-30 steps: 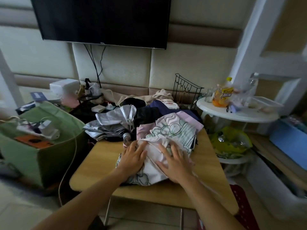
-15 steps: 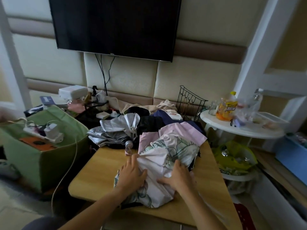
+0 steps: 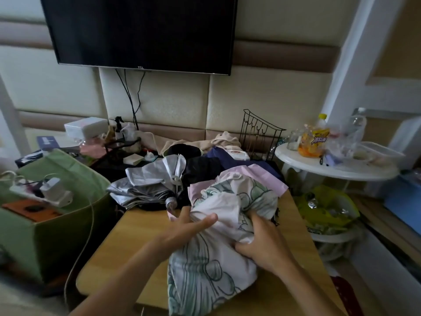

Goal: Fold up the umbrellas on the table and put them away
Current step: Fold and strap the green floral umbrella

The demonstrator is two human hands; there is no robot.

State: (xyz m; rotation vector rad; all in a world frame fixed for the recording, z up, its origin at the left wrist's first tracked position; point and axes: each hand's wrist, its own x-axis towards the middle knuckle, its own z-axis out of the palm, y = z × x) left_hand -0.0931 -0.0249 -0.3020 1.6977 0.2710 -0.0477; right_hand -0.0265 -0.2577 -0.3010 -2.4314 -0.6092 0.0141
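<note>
The printed umbrella (image 3: 211, 267) lies bunched on the near part of the wooden table (image 3: 141, 226), its lower end hanging over the front edge. The right hand (image 3: 264, 242) grips a fistful of its fabric with curled fingers, while the left hand (image 3: 184, 231) cups its left side, fingers fairly straight and thumb laid across the cloth. A silver umbrella (image 3: 148, 185) lies collapsed at the table's far left edge.

Cloth umbrella (image 3: 211, 265) — smooth wood table (image 3: 145, 226)

Cluttered home room, wall television (image 3: 141, 30)
</note>
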